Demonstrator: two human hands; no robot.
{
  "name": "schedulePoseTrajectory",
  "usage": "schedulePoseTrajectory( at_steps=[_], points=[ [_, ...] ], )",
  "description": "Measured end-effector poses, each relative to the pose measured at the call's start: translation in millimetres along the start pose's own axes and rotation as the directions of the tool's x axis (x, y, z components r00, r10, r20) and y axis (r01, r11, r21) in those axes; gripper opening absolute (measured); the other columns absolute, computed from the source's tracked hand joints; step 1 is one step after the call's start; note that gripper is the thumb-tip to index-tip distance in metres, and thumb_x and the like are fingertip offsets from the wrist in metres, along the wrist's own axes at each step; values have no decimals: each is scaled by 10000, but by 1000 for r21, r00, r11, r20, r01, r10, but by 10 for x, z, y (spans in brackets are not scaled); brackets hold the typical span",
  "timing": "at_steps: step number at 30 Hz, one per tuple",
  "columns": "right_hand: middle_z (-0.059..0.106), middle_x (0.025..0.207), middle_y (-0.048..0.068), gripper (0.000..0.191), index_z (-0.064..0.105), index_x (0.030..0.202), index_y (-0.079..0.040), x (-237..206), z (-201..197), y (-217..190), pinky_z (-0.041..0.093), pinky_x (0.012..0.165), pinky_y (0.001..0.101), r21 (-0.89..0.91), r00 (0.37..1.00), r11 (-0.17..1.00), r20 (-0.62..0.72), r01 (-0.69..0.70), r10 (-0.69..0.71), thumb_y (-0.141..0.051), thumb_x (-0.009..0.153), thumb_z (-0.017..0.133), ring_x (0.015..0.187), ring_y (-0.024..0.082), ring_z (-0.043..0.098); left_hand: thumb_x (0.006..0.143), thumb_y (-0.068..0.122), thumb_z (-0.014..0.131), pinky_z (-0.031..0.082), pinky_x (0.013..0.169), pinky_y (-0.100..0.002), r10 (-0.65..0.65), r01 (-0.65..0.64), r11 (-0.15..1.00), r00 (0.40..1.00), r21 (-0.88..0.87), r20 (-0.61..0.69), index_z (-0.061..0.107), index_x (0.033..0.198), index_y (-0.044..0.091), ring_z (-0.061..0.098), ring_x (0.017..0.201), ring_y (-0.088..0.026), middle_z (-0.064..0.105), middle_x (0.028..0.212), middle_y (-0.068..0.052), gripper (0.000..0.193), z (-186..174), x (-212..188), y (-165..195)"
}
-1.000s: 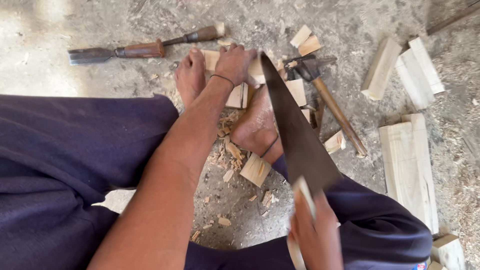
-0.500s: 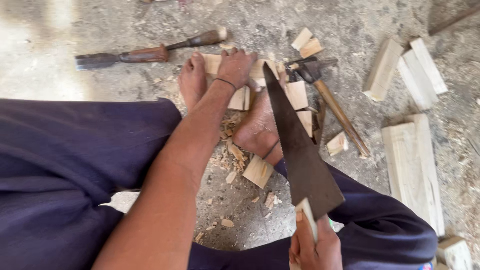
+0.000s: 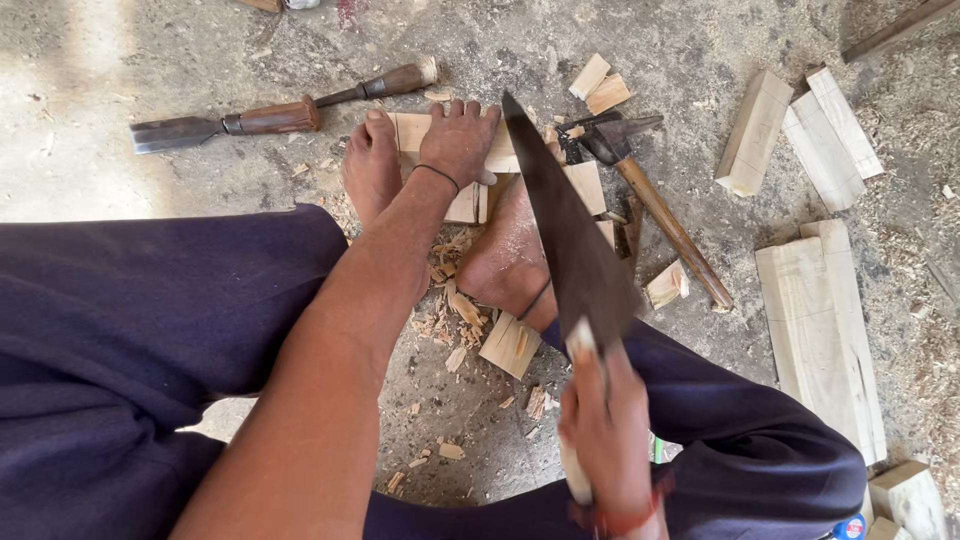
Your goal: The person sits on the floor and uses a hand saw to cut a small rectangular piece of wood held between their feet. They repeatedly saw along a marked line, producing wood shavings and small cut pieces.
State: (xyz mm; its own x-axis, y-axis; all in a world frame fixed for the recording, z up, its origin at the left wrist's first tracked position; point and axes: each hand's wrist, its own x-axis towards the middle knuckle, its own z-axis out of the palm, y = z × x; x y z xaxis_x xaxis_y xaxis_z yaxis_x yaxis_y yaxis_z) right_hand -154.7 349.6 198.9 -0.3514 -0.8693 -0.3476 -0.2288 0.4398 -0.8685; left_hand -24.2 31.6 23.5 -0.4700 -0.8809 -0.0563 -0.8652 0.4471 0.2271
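Note:
My left hand [image 3: 461,137] presses down on a pale wooden block [image 3: 414,132] that lies on the concrete floor between my two bare feet. My left foot [image 3: 371,165] rests beside the block and my right foot [image 3: 509,258] is planted on more pale wood pieces. My right hand [image 3: 608,432] grips the light wooden handle of a hand saw [image 3: 566,235]. Its dark, tapering blade runs up from my hand, with the tip near the block by my left hand's fingers.
A long chisel [image 3: 275,117] lies at the upper left. A hammer [image 3: 645,188] with a wooden handle lies right of my feet. Cut wood blocks [image 3: 790,135] and a plank [image 3: 820,330] sit to the right. Wood chips [image 3: 452,310] litter the floor.
The saw has shifted: its blade now points farther up toward the block, and my right hand has come up into fuller view. My left hand stays on the block.

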Motion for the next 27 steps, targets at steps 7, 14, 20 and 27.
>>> schedulePoseTrajectory(
  at_steps=[7,14,20,27],
  points=[
    [464,524,-11,218,569,975,-44,627,211,67,348,330,274,-26,990,991,58,133,-132,-225,1066,489,384,78,446,556,556,968,390,1089,-584,-53,58,998,993,-38,110,467,1423,56,526,1303,-369,598,1339,-156,1119,-195,-35,18],
    [412,416,47,312,555,1254,-173,-399,-490,776,254,252,325,393,983,902,98,-180,153,-185,944,515,268,122,366,529,533,984,387,1092,-589,-68,74,996,989,-45,131,520,1383,38,513,1320,-373,594,1344,-144,1092,-68,34,60],
    [492,517,20,224,576,1000,-21,741,322,-62,364,338,299,-115,991,985,52,126,-121,-227,1054,505,379,112,474,499,494,998,380,1045,-609,-47,49,998,999,-47,24,559,1317,57,488,1303,-388,584,1324,-120,1026,-57,9,23],
    [526,744,-34,258,611,1237,-57,-318,-402,338,421,374,206,-444,920,808,144,388,-363,-142,1002,547,478,28,528,523,483,989,400,1056,-586,-58,60,997,997,-49,46,611,1274,57,508,1302,-358,602,1319,-100,942,11,27,17]
  ],
)
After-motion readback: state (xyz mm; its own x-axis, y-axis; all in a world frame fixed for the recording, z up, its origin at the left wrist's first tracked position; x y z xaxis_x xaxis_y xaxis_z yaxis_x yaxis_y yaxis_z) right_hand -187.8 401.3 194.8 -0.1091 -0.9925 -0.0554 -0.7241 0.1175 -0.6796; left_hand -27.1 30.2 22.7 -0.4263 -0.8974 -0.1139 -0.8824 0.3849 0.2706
